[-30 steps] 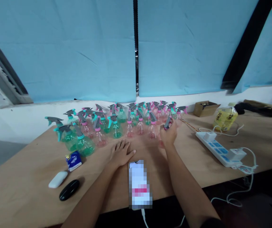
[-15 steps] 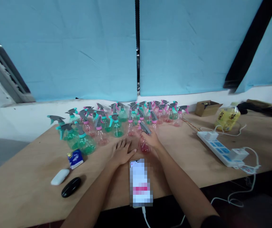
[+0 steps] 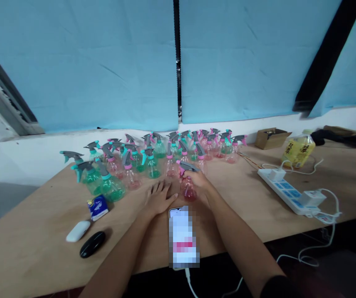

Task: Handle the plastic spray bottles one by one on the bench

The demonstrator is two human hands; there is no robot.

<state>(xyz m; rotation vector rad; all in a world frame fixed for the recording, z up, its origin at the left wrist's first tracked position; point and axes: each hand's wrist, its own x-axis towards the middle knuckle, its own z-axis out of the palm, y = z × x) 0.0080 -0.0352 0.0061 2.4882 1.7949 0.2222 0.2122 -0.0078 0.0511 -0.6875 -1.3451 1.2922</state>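
Note:
My right hand (image 3: 199, 182) is wrapped round a small pink spray bottle (image 3: 188, 191) with a grey trigger head, standing on the wooden table (image 3: 243, 198) just in front of me. My left hand (image 3: 159, 198) lies flat on the table beside it, fingers spread, holding nothing. Behind both hands stands a crowd of several pink and green spray bottles (image 3: 153, 159) along the wall. A phone (image 3: 183, 238) lies at the near table edge between my forearms, with a cable running off it.
On the left lie a blue packet (image 3: 97, 207), a white case (image 3: 78, 231) and a black case (image 3: 92, 244). At the right are a white power strip (image 3: 289, 192) with cables, a yellow bottle (image 3: 299, 151) and a small cardboard box (image 3: 271, 138).
My right hand brought the pink spray bottle from the right end of the group leftward and toward me, down onto the table beside my left hand. The left hand stayed put.

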